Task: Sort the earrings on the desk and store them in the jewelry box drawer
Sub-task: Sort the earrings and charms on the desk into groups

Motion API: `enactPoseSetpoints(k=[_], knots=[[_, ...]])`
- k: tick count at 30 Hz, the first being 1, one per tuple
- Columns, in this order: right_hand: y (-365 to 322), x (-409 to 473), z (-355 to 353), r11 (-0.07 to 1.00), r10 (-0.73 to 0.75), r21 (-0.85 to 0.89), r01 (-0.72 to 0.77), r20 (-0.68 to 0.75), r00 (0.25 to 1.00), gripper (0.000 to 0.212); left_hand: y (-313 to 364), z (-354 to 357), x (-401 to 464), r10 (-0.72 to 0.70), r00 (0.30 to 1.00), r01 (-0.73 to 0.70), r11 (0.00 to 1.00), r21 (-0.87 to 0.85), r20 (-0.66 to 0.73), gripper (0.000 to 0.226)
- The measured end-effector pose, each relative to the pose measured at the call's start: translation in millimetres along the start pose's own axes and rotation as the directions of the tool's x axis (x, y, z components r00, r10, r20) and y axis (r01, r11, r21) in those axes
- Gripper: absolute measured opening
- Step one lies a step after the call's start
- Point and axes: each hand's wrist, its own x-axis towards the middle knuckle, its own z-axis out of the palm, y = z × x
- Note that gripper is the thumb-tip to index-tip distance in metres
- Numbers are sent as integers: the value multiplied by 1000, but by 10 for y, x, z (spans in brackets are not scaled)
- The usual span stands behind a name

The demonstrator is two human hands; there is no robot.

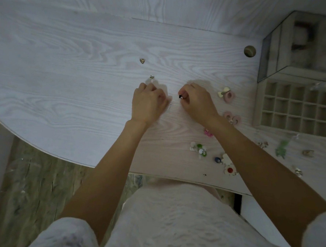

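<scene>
My right hand (pixel 196 100) pinches a small black earring (pixel 180 97) just above the white desk (pixel 61 91). My left hand (pixel 149 103) is curled with its fingertips on the desk beside it; whether it holds anything is hidden. A small silver stud (pixel 151 77) lies just beyond the left hand, and a gold heart-shaped earring (pixel 142 60) lies farther back. Pink earrings (pixel 229 96) and flower-shaped earrings (pixel 199 149) lie scattered to the right. The jewelry box (pixel 296 44) stands at the right with its compartmented drawer (pixel 298 105) pulled out.
A round cable hole (pixel 249 51) sits in the desk near the box. More earrings (pixel 227 164) lie along the desk's near edge, with green (pixel 282 149) and silver pieces (pixel 308 152) at the far right. The desk's curved edge runs along the left over a wooden floor.
</scene>
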Motion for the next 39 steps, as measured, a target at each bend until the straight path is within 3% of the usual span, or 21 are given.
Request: enactPoseSetpoints(k=[5, 11, 16, 20, 26, 30, 34, 39], knots=[[18, -14, -19, 1000, 12, 2, -12, 8, 1000, 21, -4, -49, 2, -37, 999, 37, 998, 55, -8, 37], [16, -35, -48, 1000, -2, -5, 2, -7, 1000, 20, -69, -210, 107, 113, 992, -118, 987, 110, 48, 29], [17, -40, -88, 1000, -6, 8, 7, -15, 1000, 23, -176, -268, 73, 105, 994, -106, 993, -43, -40, 18], [22, -37, -80, 1000, -22, -10, 22, -11, 1000, 25, -77, -210, 22, 175, 984, -174, 984, -47, 19, 29], [7, -24, -73, 996, -32, -81, 32, -7, 999, 22, 228, -21, -20, 29, 996, -31, 999, 17, 87, 22], [15, -118, -79, 993, -14, -118, 14, 2, 1000, 22, 314, 78, -168, -41, 993, 60, 983, -174, 114, 17], [-15, -233, -59, 997, 29, -74, -28, 13, 999, 26, 504, 132, -315, -154, 986, 167, 884, -437, 65, 20], [-12, -277, -69, 994, 92, -59, -90, 23, 996, 28, 629, 166, -357, -248, 967, 235, 807, -542, 49, 25]])
